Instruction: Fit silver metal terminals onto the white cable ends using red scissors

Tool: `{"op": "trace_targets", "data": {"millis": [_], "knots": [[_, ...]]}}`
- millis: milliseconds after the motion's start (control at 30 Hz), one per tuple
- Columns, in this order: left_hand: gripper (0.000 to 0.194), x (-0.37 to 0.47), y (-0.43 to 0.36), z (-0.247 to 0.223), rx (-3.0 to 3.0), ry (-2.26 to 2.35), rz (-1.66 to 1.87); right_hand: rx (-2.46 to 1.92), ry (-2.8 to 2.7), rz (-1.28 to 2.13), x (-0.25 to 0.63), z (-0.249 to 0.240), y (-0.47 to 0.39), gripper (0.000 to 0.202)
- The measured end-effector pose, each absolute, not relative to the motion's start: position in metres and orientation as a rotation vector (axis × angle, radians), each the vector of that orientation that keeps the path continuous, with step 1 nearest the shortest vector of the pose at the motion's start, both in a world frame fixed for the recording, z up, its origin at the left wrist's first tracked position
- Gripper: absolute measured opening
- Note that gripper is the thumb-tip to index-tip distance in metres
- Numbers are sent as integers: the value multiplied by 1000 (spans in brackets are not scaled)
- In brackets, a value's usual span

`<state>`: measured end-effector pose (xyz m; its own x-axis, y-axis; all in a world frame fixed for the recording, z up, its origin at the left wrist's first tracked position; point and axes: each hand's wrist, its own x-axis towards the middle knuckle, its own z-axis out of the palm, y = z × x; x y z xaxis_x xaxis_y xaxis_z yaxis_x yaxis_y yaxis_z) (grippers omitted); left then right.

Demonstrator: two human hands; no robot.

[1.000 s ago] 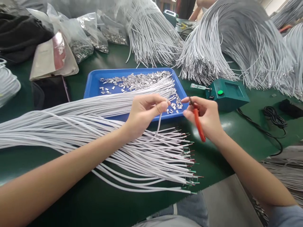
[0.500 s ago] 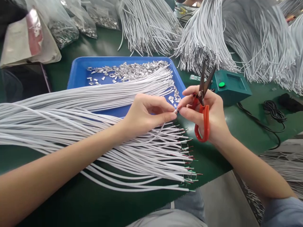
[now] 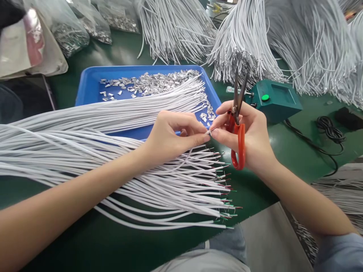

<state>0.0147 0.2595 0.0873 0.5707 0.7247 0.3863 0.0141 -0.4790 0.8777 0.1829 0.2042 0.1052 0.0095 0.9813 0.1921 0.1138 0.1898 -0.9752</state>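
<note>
My left hand (image 3: 178, 132) pinches a white cable (image 3: 189, 154) close to its stripped end. Thumb and forefinger of my right hand (image 3: 246, 132) meet at the wires of that same end, and red-handled scissors (image 3: 240, 145) hang in this hand, blades up and slightly apart. Below my hands, many white cables (image 3: 170, 189) lie with red and green wire ends showing at the right. Behind them, a blue tray (image 3: 85, 85) holds small metal pieces (image 3: 159, 84) and the ends of another cable bundle (image 3: 127, 109).
A green device (image 3: 276, 100) with a bright green button sits right of the tray. Bundled cables (image 3: 244, 41) line the back. Bags of metal parts (image 3: 70, 37) and a dark screen (image 3: 28, 96) are at left, a coiled black cord (image 3: 329, 128) at right.
The scissors have shifted slightly left and their blades stand more upright. My fingers remain together at the cable end. The whole view has moved a little.
</note>
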Motion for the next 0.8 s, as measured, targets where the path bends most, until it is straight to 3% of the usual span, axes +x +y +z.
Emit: {"op": "trace_targets", "data": {"millis": [800], "knots": [[20, 17, 258, 89, 1917, 590, 890, -1155, -1369, 930, 180, 106, 206, 26]]}}
